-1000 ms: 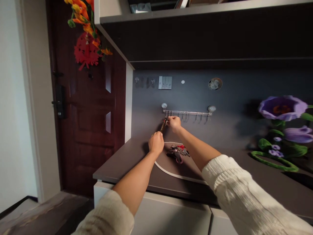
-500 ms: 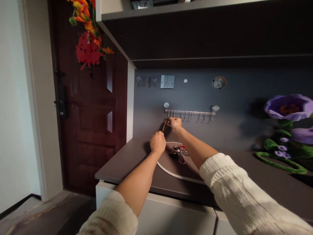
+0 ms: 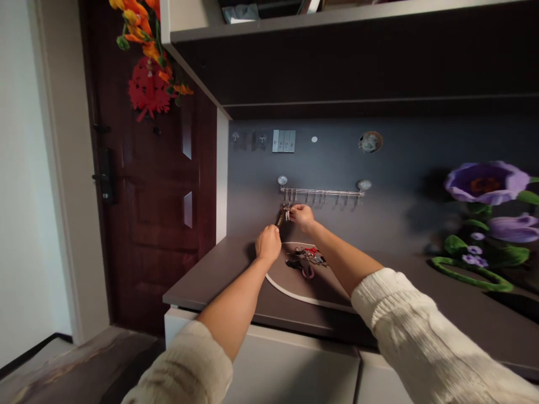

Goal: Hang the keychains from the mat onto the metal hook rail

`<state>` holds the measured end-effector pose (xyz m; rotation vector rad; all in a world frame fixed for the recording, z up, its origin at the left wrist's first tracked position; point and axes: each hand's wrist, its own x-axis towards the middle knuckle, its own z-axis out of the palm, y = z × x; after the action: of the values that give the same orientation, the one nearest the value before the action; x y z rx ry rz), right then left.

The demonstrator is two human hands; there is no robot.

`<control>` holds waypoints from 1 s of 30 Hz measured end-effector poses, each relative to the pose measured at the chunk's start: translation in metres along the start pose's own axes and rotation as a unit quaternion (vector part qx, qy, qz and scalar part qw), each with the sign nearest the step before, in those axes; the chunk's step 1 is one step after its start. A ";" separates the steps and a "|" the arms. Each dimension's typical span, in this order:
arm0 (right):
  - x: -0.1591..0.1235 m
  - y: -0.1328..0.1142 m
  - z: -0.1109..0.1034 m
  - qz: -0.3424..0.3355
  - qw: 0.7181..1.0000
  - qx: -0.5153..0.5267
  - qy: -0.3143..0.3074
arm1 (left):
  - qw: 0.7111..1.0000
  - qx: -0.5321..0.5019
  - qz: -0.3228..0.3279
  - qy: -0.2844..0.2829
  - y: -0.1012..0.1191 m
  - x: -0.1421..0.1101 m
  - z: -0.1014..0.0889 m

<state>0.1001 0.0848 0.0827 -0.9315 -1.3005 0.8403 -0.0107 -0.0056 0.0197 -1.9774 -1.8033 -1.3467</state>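
A metal hook rail (image 3: pixel 328 193) is fixed to the dark wall above a brown counter (image 3: pixel 210 278). My right hand (image 3: pixel 302 216) is closed in a pinch on a bunch of keys (image 3: pixel 283 213) just below the rail's leftmost hooks. My left hand (image 3: pixel 268 243) is closed lower down, near the brown tag that dangles from those keys; whether it holds the tag is unclear. A second heap of keys (image 3: pixel 305 259) with red and pink tags lies on a round tray (image 3: pixel 290 293) on the counter between my forearms.
A dark red door (image 3: pixel 147 185) with a handle and orange-red flower decorations stands at the left. Light switches (image 3: pixel 284 141) sit on the wall above the rail. Purple fabric flowers (image 3: pixel 484 185) stand at the right. A dark overhead cabinet (image 3: pixel 357 56) hangs above.
My hands stay at the rail's left end; the right hand has dropped slightly below the hooks with the keys. The view shifted a little.
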 end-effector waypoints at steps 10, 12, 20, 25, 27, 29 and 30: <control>-0.050 -0.009 -0.040 0.048 0.998 0.021 -0.042 | 0.991 -0.078 0.099 -0.042 -0.006 -0.001 0.009; -0.062 -0.007 -0.049 0.053 0.997 0.005 -0.053 | 0.987 -0.088 0.122 -0.061 -0.006 -0.002 0.010; -0.098 0.015 -0.083 -0.017 0.975 -0.171 -0.142 | 0.963 -0.099 0.200 -0.151 -0.001 -0.009 0.012; -0.106 0.024 -0.097 -0.113 0.911 -0.342 -0.200 | 0.952 -0.090 0.225 -0.189 0.000 -0.012 0.013; -0.106 0.024 -0.098 -0.142 0.880 -0.397 -0.217 | 0.949 -0.086 0.229 -0.200 0.000 -0.012 0.013; -0.106 0.024 -0.097 -0.163 0.855 -0.434 -0.232 | 0.947 -0.080 0.234 -0.206 0.000 -0.012 0.014; -0.105 0.023 -0.097 -0.172 0.845 -0.447 -0.236 | 0.946 -0.080 0.238 -0.206 0.000 -0.012 0.014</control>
<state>0.1865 -0.0099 0.0155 -1.1741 -2.3084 0.1222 -0.0019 -0.0054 0.0038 -2.7142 -1.2267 -1.0021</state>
